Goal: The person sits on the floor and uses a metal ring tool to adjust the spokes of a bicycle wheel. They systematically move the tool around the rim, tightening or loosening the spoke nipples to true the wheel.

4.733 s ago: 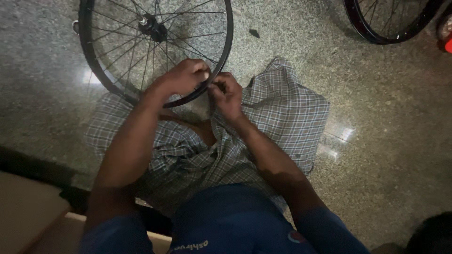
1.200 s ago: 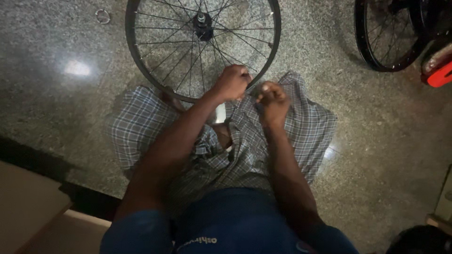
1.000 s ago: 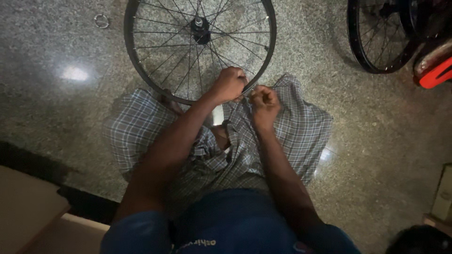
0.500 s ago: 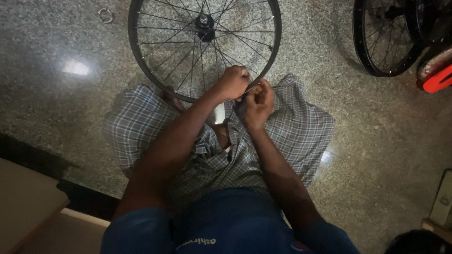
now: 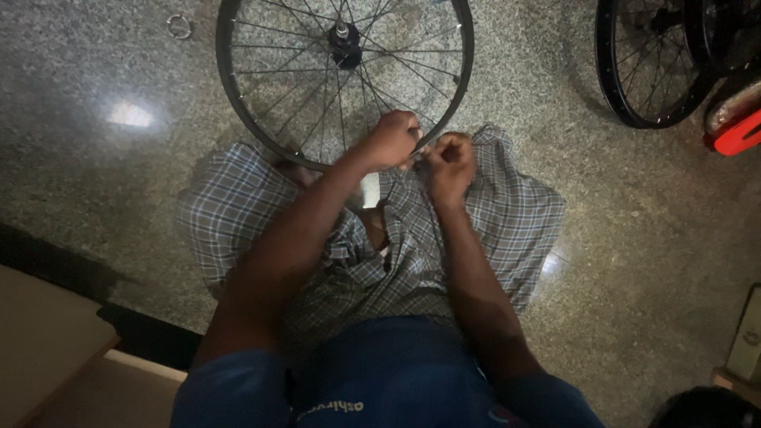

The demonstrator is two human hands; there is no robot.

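Note:
A black spoked bicycle wheel (image 5: 261,103) stands on the speckled stone floor in front of me, its hub (image 5: 346,45) near the top of the view. My left hand (image 5: 392,139) grips the near part of the rim. My right hand (image 5: 450,158) is closed just beside it at the rim, fingers pinched on something too small to make out. Both forearms reach out over my checked cloth wrap (image 5: 507,222) and blue shirt.
A second black wheel (image 5: 646,71) stands at the upper right, next to a red object (image 5: 737,131). A small metal ring (image 5: 179,26) lies on the floor at the upper left. A pale step (image 5: 47,341) is at the lower left.
My right hand has moved in toward my left hand at the rim. The wheel has stayed in place, and the view has shifted slightly.

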